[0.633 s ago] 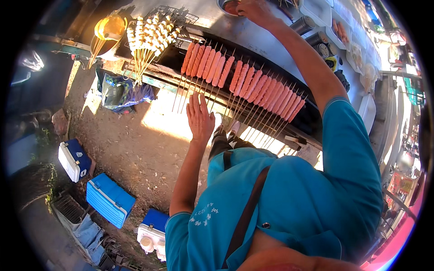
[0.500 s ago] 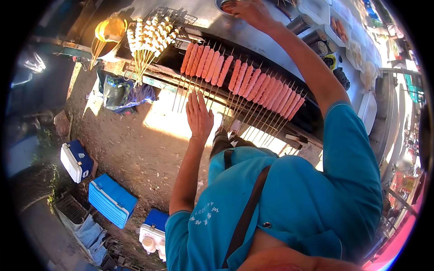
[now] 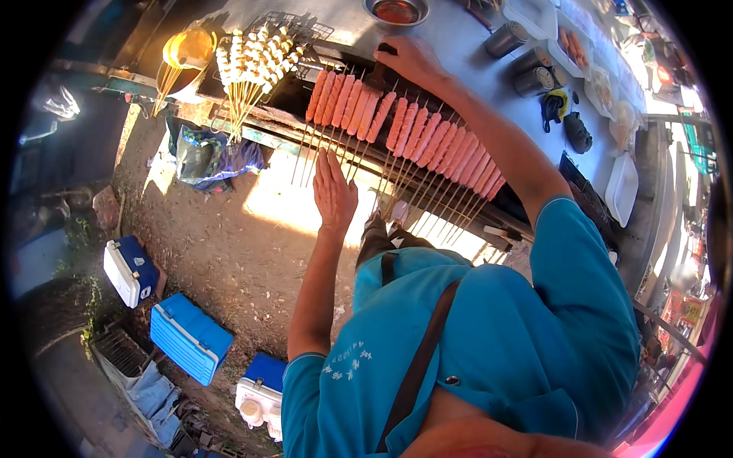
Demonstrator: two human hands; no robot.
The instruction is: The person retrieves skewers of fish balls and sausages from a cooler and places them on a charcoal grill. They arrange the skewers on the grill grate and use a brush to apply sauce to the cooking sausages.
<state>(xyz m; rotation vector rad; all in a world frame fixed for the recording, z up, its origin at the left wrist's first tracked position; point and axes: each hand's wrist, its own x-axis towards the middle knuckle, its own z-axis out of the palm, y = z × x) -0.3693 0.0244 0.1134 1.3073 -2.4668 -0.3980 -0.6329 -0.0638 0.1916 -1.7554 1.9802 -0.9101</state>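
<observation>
Skewered sausages [image 3: 355,103] lie side by side in a long row across the narrow grill [image 3: 527,200], their sticks pointing toward me. My right hand [image 3: 416,62] is closed round a dark, flat basting brush [image 3: 376,77], whose lower end touches the sausages left of the row's middle. Flat and stretched out, my left hand [image 3: 334,192] holds nothing; its fingertips are beside the sticks below the left part of the row. Beyond the grill is a metal bowl [image 3: 397,11] of reddish sauce.
Bundled skewers of pale pieces [image 3: 259,61] and a yellow pot with sticks [image 3: 188,52] stand at the grill's left. Dark canisters [image 3: 507,38] and white trays [image 3: 622,187] occupy the table at right. Cool boxes [image 3: 191,336] sit on the ground at left.
My right hand has come back from the sauce bowl to the grill, bringing the basting brush onto the sausages. My left hand has hardly moved.
</observation>
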